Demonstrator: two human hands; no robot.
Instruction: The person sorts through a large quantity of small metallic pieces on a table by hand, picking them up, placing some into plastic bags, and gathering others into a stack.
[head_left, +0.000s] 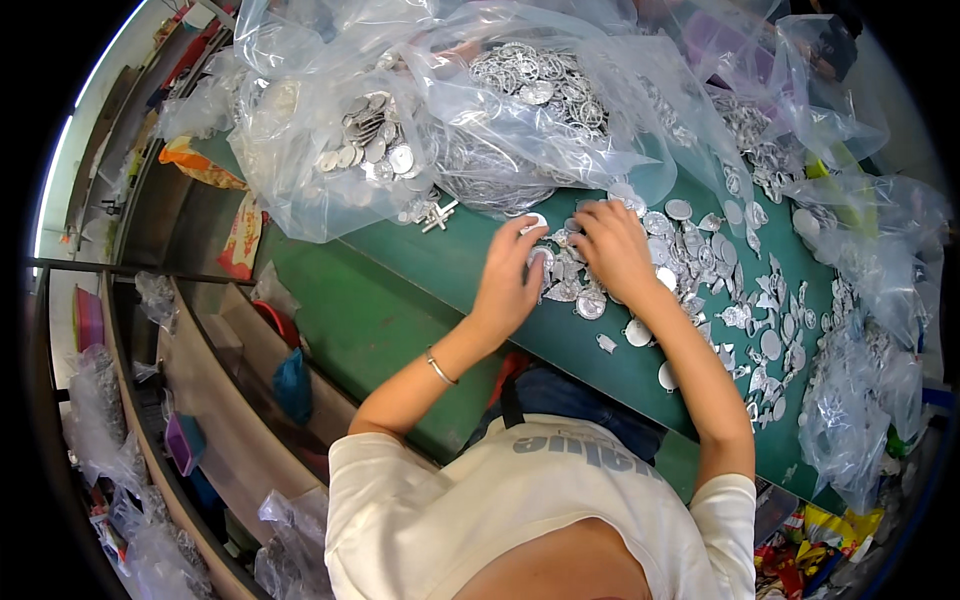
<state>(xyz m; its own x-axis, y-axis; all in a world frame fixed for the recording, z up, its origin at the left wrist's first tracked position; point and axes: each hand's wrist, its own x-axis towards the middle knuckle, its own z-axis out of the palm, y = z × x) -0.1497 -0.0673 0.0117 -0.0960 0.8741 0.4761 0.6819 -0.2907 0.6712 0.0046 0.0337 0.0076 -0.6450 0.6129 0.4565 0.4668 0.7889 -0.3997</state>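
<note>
My pale shirt (540,490) is nearest; my left hand (507,272) is spread, my right hand (617,250) I can't tell, amid uncountably overlapping medals (590,303).

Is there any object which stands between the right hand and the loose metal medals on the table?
Nothing visible stands between: the right hand is directly over the loose metal medals on the green table. Clear plastic bags lie beyond it.
</note>
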